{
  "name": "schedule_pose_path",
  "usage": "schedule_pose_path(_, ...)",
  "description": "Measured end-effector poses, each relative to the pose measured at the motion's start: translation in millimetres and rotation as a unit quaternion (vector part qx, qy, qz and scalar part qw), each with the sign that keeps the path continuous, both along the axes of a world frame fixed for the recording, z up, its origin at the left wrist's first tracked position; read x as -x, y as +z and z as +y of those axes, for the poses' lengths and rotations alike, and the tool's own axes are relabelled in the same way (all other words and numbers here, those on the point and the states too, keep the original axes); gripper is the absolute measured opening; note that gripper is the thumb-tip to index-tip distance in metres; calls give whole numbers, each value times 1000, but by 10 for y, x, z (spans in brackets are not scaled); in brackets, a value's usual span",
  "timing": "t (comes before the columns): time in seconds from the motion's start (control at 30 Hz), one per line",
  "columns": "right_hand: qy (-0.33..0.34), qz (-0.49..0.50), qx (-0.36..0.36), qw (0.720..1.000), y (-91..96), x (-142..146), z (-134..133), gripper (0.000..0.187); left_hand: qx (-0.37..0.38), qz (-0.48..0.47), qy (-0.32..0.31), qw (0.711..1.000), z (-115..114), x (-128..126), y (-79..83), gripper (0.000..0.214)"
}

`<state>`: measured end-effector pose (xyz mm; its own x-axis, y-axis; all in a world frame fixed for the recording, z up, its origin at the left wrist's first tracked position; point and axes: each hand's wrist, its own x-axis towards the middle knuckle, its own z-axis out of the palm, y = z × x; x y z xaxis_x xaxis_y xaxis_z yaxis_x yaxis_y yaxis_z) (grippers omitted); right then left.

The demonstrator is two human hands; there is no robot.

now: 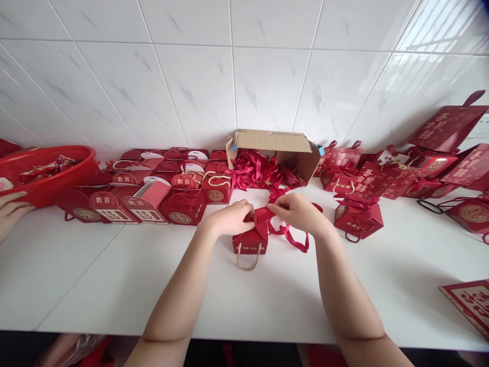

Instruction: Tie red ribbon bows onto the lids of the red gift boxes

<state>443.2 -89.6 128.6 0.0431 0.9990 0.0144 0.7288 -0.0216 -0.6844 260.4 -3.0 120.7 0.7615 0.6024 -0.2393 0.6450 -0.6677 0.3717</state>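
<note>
The red box point(250, 238) sits on the surface point(267, 311). The left hand point(231, 218) curls at its top, grip hidden; the right hand point(293, 211) pinches red ribbon point(304, 247). Best hold the box still, ribbon flat.

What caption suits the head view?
Left hand and right hand at a red cardboard box with beige rope handle.

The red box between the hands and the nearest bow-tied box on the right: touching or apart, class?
Apart: the head view shows bare white tabletop between the red box and the bow-tied box.
</note>
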Motion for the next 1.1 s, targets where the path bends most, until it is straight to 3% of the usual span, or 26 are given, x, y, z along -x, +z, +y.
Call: schedule_pose_path(1.1,-55,-104,16,993,-132,39,100,36,-8,20,-3,1000,-23,-15,35,23)
